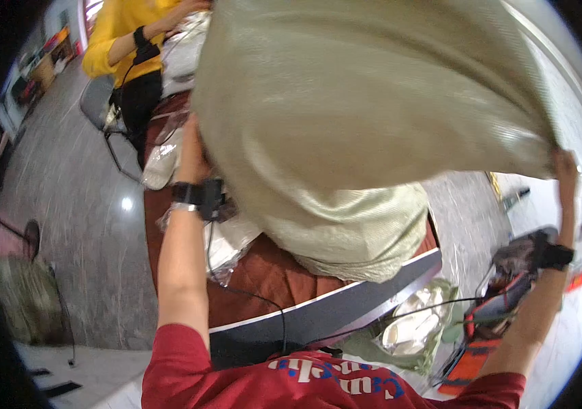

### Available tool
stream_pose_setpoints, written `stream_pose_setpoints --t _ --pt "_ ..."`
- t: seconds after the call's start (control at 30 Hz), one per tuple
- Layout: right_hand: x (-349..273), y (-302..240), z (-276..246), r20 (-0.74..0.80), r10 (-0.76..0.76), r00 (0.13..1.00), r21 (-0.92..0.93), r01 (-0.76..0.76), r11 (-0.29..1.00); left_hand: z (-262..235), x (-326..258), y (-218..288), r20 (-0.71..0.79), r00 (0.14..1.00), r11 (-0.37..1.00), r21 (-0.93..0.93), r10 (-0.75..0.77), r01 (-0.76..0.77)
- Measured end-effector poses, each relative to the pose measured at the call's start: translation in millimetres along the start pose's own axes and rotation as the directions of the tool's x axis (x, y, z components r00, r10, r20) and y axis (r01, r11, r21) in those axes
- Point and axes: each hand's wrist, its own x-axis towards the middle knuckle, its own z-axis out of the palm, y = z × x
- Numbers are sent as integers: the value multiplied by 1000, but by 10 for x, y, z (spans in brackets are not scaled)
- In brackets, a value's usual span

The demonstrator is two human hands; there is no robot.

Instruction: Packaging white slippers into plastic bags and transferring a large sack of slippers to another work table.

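A large pale green woven sack [372, 88] billows up in front of me, its lower part bunched on the table. At its right corner, my right hand [564, 167] is closed on the edge with the arm stretched out. My left hand [195, 151] is at the sack's left edge and appears to grip it; its fingers are mostly hidden by the fabric. Beside and below my left hand lie clear plastic-wrapped white items [233, 238] on the brown tablecloth [274, 262]. A pale shoe-shaped item [160, 167] rests near the table's left edge.
Across the table, a person in a yellow top [124, 41] handles a white wrapped item. An open green bag [403, 330] with wrapped pale items sits at the near right. A black cable [400, 315] crosses there. An orange-red box [469, 365] lies by my right arm. Another sack [25, 300] stands at left.
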Motion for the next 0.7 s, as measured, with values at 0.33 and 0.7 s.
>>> stream_pose_setpoints --t 0.33,0.7 --pt "-2586 -1391 2455 450 -85 889 146 21 989 648 404 826 -73 995 885 465 67 -26" --pt "-3302 -1625 3030 392 102 914 269 -220 938 3572 309 2370 -193 904 655 746 381 -117"
